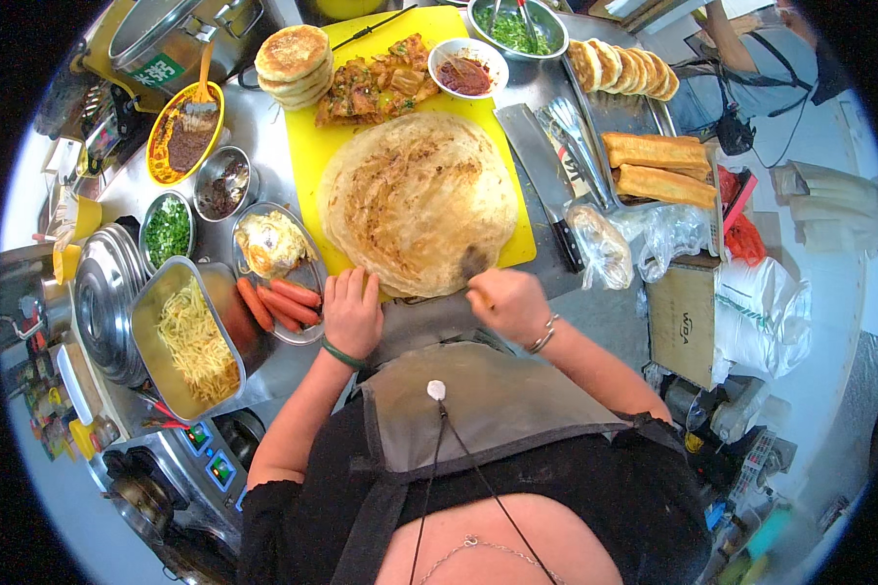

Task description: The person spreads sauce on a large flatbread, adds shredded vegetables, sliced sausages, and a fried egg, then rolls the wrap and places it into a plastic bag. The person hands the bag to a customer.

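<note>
A large round browned flatbread [415, 200] lies on a yellow cutting board [307, 166]. My left hand [352, 317] is at its near left edge, fingers bent and closed on the rim; the fingertips are partly hidden. Over the near right edge, my right hand [512, 304] is closed round the short handle of a brush [475, 259], whose dark bristles touch the bread. Behind the flatbread are chopped browned meat pieces [376, 83], a white bowl of red sauce [466, 70] and a stack of round breads [295, 66].
On the left stand an oval plate of sausages [288, 302] and fried egg, a tub of pale shreds [197, 336], chopped greens [167, 230] and a yellow-rimmed sauce bowl [186, 136]. A cleaver [537, 161], tongs [578, 146], fried dough sticks [658, 168] and bagged bread [600, 244] are on the right.
</note>
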### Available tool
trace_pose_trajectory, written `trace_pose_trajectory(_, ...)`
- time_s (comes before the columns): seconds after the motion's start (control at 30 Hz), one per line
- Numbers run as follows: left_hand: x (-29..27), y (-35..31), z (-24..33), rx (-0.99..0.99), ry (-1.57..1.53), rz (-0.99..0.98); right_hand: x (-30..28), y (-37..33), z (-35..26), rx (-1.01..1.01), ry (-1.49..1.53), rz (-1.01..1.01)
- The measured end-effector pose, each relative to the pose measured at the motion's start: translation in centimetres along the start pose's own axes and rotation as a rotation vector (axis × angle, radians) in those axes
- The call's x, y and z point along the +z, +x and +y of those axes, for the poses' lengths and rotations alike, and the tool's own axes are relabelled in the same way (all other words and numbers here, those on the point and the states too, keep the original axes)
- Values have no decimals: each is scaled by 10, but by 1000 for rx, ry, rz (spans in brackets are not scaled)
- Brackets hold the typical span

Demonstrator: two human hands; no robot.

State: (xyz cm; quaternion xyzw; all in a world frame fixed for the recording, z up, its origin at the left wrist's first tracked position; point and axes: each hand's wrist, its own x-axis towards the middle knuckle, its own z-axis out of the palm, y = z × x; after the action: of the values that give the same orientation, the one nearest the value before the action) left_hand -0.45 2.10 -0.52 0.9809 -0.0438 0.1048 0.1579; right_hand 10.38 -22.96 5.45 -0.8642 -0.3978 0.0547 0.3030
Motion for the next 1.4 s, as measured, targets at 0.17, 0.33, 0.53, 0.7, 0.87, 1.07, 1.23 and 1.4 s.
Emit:
trace_pose_trajectory(0.17,0,0,-4,20,-8,-13,-3,8,-9,227,479,-49)
trace_pose_trajectory(0.33,-3,-1,-7,15,24,-5,-35,4,42,334,95,166)
trace_pose_trajectory(0.53,3,-3,-5,-11,21,47,-4,24,0,584,873,21)
trace_pose_trajectory(0.7,5,-12,-5,-40,35,36,-17,36,40,360,179,101)
trace_pose_trajectory(0.87,11,-19,-3,-81,61,55,-16,84,8,478,645,-96)
trace_pose_trajectory(1.07,15,-21,-2,-105,55,104,48,175,2,153,570,-402)
trace_pose_trajectory(1.23,10,-19,0,-132,14,113,67,238,18,118,567,-236)
trace_pose_trajectory(1.4,11,-21,-2,-131,34,110,25,218,83,348,626,-26)
